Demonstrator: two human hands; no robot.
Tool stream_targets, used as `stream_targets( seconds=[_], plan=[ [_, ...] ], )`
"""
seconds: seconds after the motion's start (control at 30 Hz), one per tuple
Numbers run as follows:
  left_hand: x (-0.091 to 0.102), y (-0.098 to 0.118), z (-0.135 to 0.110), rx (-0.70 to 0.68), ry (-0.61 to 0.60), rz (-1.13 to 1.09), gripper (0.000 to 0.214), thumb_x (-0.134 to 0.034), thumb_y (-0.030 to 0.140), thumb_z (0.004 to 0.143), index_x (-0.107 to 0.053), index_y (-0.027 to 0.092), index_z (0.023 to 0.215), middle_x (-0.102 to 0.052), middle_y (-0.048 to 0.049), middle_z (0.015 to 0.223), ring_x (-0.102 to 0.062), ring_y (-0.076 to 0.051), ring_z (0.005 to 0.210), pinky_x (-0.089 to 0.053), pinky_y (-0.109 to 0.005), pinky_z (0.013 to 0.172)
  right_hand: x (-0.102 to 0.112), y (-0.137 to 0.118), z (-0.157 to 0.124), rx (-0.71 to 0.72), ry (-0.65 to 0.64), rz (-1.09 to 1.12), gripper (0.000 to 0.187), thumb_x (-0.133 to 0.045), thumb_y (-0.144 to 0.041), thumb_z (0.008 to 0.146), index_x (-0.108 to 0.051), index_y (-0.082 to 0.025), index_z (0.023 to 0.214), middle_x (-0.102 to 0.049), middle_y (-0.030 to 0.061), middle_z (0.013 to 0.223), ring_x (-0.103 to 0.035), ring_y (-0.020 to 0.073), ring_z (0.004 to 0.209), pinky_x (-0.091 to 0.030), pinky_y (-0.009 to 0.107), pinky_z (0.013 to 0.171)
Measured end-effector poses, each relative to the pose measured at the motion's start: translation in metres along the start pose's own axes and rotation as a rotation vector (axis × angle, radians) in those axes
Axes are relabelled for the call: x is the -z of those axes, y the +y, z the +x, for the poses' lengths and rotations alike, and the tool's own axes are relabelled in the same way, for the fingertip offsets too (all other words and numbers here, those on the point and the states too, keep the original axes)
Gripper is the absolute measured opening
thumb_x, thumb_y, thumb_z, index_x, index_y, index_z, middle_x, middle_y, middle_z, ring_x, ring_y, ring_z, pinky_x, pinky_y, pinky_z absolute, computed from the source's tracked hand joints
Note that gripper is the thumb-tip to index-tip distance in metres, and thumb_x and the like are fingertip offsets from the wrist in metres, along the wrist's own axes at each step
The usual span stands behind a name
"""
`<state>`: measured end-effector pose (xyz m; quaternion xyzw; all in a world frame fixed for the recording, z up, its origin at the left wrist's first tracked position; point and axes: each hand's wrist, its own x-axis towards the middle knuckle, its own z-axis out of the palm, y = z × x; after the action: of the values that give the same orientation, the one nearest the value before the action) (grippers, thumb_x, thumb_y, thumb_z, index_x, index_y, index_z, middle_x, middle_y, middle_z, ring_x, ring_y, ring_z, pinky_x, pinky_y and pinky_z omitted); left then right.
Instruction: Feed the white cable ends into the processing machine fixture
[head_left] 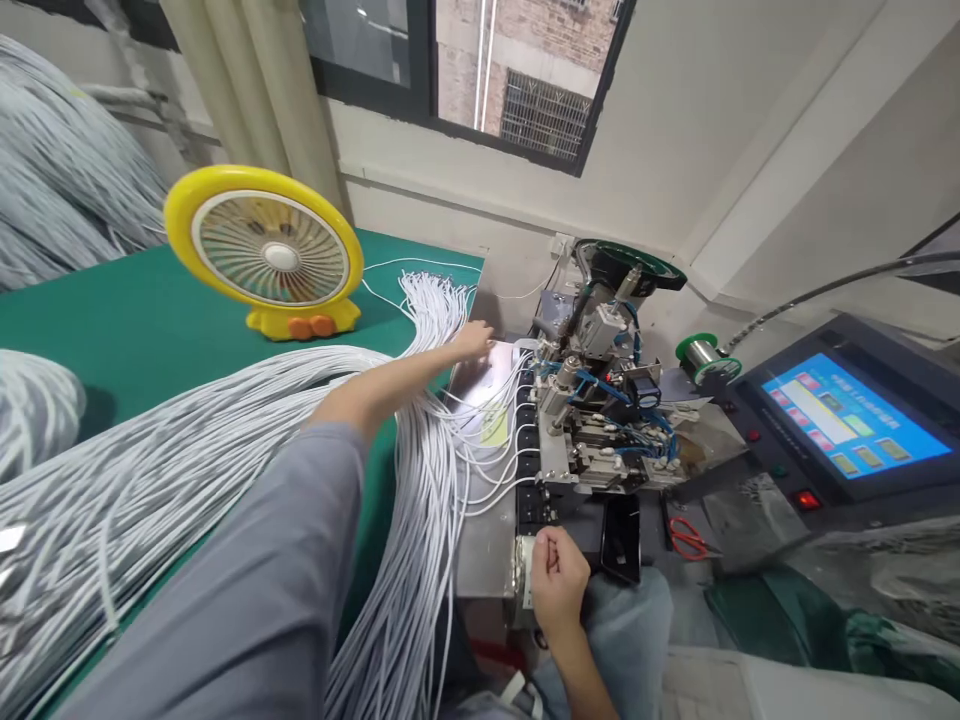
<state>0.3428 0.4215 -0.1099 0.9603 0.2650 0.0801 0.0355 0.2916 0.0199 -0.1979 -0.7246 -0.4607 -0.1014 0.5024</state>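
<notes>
My left hand reaches out over a thick bundle of white cables lying across the green table. Its fingers rest at the cable ends beside the metal plate of the machine; I cannot make out whether they grip a cable. My right hand is closed in a loose fist near the front edge of the machine, pinching something small by a white part. Several white cables are laid into a black holder on the machine.
A yellow desk fan stands on the green table. A touch screen glows at the right, with a solder spool beside it. Red scissors and a black phone lie near the machine. More cable bundles pile up at the left.
</notes>
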Motion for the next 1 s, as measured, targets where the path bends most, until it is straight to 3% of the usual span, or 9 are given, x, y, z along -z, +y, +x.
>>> stream_targets(
  seconds=[0.17, 0.37, 0.53, 0.67, 0.77, 0.87, 1.0],
  plan=[
    [-0.022, 0.032, -0.002, 0.067, -0.162, -0.023, 0.058, -0.037, 0.057, 0.089, -0.050, 0.012, 0.122, -0.052, -0.0139, 0.121, -0.050, -0.023, 0.112, -0.041, -0.037, 0.093, 0.005, -0.004, 0.002, 0.027, 0.014, -0.007, 0.019, -0.046, -0.016, 0.086, -0.051, -0.014, 0.068, -0.034, -0.0038, 0.054, -0.033, 0.0081, 0.047, -0.027, 0.022, 0.048],
    [-0.030, 0.049, -0.001, 0.120, -0.157, 0.027, 0.053, -0.040, 0.052, 0.090, -0.049, 0.010, 0.121, -0.049, -0.0147, 0.123, -0.048, -0.024, 0.113, -0.039, -0.043, 0.094, 0.005, -0.003, 0.002, 0.001, 0.018, 0.029, 0.019, -0.046, -0.016, 0.086, -0.051, -0.014, 0.068, -0.034, -0.0040, 0.055, -0.032, 0.0076, 0.047, -0.026, 0.021, 0.047],
    [-0.015, 0.026, -0.011, 0.095, -0.117, 0.104, 0.038, -0.047, 0.040, 0.090, -0.053, 0.012, 0.115, -0.049, -0.0109, 0.122, -0.044, -0.023, 0.116, -0.035, -0.045, 0.100, 0.004, -0.001, 0.000, 0.004, 0.026, -0.002, 0.018, -0.047, -0.016, 0.086, -0.051, -0.014, 0.068, -0.035, -0.0041, 0.055, -0.033, 0.0079, 0.047, -0.026, 0.021, 0.047],
    [0.003, -0.008, -0.020, 0.239, -0.082, 0.198, 0.040, -0.051, 0.035, 0.088, -0.050, 0.012, 0.121, -0.043, -0.0122, 0.130, -0.037, -0.026, 0.124, -0.028, -0.051, 0.104, 0.004, -0.002, 0.001, 0.008, 0.018, -0.006, 0.019, -0.046, -0.016, 0.086, -0.050, -0.014, 0.068, -0.034, -0.0041, 0.054, -0.033, 0.0079, 0.047, -0.026, 0.021, 0.047],
    [0.014, -0.020, -0.023, 0.308, -0.081, 0.244, 0.041, -0.051, 0.034, 0.088, -0.049, 0.012, 0.122, -0.041, -0.0128, 0.132, -0.035, -0.027, 0.125, -0.026, -0.052, 0.104, 0.004, -0.003, 0.002, 0.016, 0.025, -0.009, 0.020, -0.046, -0.015, 0.087, -0.050, -0.014, 0.068, -0.034, -0.0041, 0.054, -0.032, 0.0077, 0.046, -0.026, 0.021, 0.046],
    [0.022, -0.010, -0.026, 0.244, -0.110, 0.267, 0.041, -0.046, 0.034, 0.090, -0.048, 0.009, 0.123, -0.043, -0.0151, 0.130, -0.037, -0.027, 0.124, -0.029, -0.049, 0.102, 0.004, -0.006, 0.004, 0.031, 0.034, -0.015, 0.020, -0.046, -0.015, 0.087, -0.049, -0.015, 0.067, -0.035, -0.0041, 0.054, -0.033, 0.0076, 0.046, -0.027, 0.021, 0.046],
    [0.029, 0.017, -0.045, -0.026, -0.264, 0.237, 0.047, -0.035, 0.040, 0.092, -0.049, 0.011, 0.126, -0.048, -0.0163, 0.128, -0.045, -0.024, 0.117, -0.034, -0.037, 0.099, 0.006, -0.007, 0.005, 0.040, 0.037, -0.021, 0.019, -0.046, -0.014, 0.086, -0.050, -0.014, 0.068, -0.036, -0.0040, 0.053, -0.033, 0.0074, 0.047, -0.027, 0.021, 0.047]
  ],
)
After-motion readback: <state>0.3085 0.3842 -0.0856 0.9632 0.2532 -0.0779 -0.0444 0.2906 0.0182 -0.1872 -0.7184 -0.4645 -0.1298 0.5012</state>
